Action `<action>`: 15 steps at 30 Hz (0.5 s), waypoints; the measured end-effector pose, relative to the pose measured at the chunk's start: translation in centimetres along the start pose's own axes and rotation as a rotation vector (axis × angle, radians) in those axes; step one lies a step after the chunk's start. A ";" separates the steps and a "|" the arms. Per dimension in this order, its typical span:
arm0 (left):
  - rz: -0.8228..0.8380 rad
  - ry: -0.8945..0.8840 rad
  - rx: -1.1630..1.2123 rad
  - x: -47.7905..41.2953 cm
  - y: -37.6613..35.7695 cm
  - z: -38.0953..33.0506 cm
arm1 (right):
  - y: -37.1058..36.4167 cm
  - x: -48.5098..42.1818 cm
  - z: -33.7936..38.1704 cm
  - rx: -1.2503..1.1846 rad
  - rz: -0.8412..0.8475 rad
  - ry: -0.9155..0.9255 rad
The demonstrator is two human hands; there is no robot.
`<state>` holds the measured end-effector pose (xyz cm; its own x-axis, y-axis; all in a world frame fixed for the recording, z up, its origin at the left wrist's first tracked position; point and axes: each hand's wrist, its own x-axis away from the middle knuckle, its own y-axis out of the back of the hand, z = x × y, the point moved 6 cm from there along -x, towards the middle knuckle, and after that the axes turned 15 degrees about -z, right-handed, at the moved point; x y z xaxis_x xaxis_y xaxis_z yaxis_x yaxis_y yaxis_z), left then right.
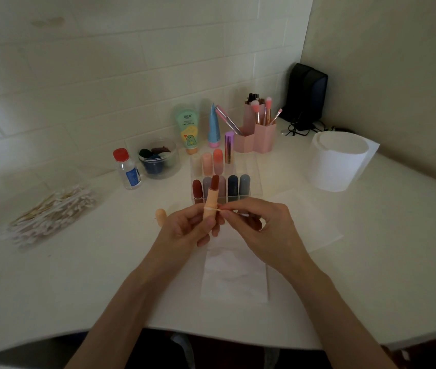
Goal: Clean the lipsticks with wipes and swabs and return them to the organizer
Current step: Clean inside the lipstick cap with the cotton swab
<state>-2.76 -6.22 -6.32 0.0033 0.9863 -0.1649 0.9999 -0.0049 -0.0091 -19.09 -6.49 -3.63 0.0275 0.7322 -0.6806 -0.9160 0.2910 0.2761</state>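
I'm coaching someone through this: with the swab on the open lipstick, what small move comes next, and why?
Probably rotate the lipstick in the left hand so the swab, pinched in the right hand, wipes round the tube. The swab lies across the peach tube below the red stick; the cap lies off on the table.

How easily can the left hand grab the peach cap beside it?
Probably not yet. The peach cap lies close to the left hand with nothing between, but that hand is gripping the open lipstick, so it would likely need to free some fingers first.
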 end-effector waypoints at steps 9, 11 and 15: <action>0.009 0.007 0.033 0.1 -0.1 -0.1 | 0.3 -0.1 0.0 0.009 -0.014 -0.006; 0.012 0.012 0.021 0.0 0.2 0.1 | 0.3 -0.1 0.0 0.010 -0.020 0.004; 0.029 0.064 0.088 0.2 0.0 -0.1 | 0.4 -0.2 0.1 -0.013 -0.015 -0.002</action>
<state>-2.79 -5.97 -6.29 0.0355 0.9940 -0.1035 0.9947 -0.0452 -0.0922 -19.45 -6.46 -3.36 0.0419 0.7293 -0.6829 -0.9206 0.2938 0.2572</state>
